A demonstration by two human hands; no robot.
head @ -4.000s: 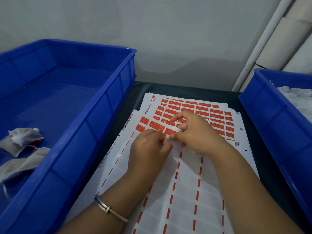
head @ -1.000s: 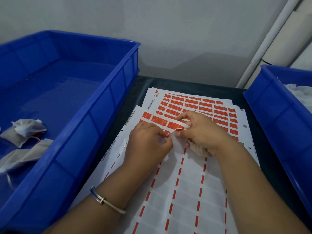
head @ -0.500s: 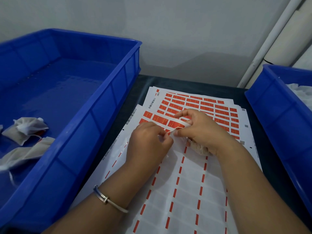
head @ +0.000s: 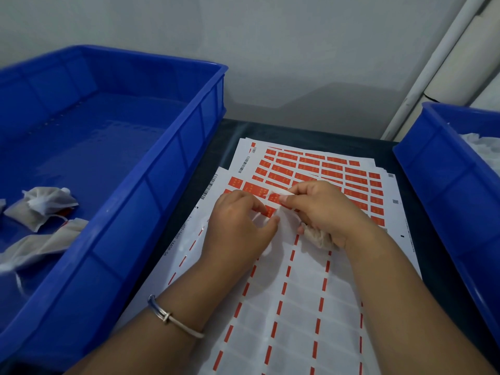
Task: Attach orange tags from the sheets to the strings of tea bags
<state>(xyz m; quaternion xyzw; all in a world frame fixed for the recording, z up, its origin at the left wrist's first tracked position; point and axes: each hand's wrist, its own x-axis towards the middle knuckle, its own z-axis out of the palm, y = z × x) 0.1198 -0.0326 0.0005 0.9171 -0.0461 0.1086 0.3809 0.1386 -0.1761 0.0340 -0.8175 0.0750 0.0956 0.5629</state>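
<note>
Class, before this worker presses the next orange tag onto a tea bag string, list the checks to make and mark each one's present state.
1. Tea bag in hand: ok, the right hand holds a crumpled white mesh tea bag.
2. String held between both hands: cannot tell.
3. Orange tags left on the top white sheet: ok.
4. Left hand at the tag row: ok.
5. Space in the left blue plastic crate: ok.
</note>
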